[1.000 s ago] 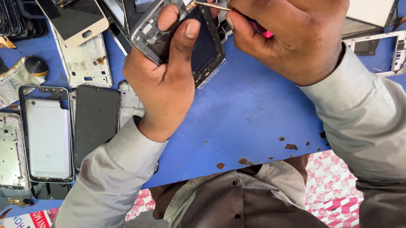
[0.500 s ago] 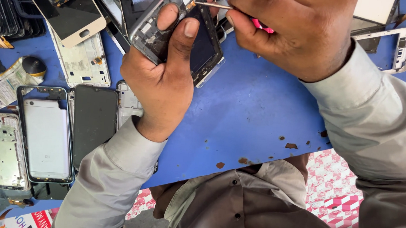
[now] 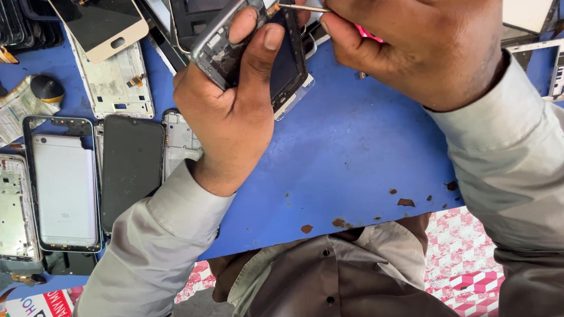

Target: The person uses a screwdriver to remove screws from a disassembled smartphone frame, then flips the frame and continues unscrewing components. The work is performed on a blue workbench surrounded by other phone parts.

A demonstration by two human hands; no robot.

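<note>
Left hand [image 3: 232, 106] grips a metal phone frame [image 3: 255, 34], dark glass inside, tilted above the table. Right hand [image 3: 428, 42] pinches a thin steel screwdriver [image 3: 305, 8], pink handle, tip at the frame's top edge. Blue chipped table [image 3: 364, 152], phone parts [image 3: 62, 187] scattered left.

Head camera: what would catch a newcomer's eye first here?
At top centre, the left hand grips an opened phone frame while the right hand points a thin screwdriver at its upper edge. To the left, phone screens and back covers lie spread over the blue table.
</note>
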